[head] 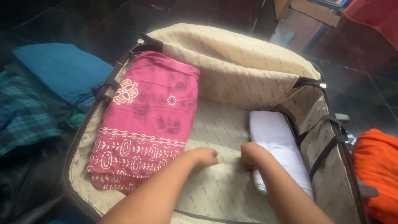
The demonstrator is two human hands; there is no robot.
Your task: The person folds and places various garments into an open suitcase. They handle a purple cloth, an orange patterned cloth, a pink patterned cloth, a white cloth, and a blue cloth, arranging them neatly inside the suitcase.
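Note:
An open suitcase point(232, 70) with beige patterned lining lies on a dark floor. A folded magenta cloth point(145, 120) with cream print fills its left side. Along the right wall lies a folded white cloth point(275, 139). My left hand point(204, 157) rests on the bare lining in the middle, fingers curled, holding nothing that I can see. My right hand point(251, 154) presses at the near left edge of the white cloth, fingers tucked under or against it.
Left of the suitcase lie a blue folded garment point(62, 68) and a teal plaid one point(23, 118). An orange cloth point(379, 170) sits to the right. Black straps point(325, 143) hang on the right inner wall.

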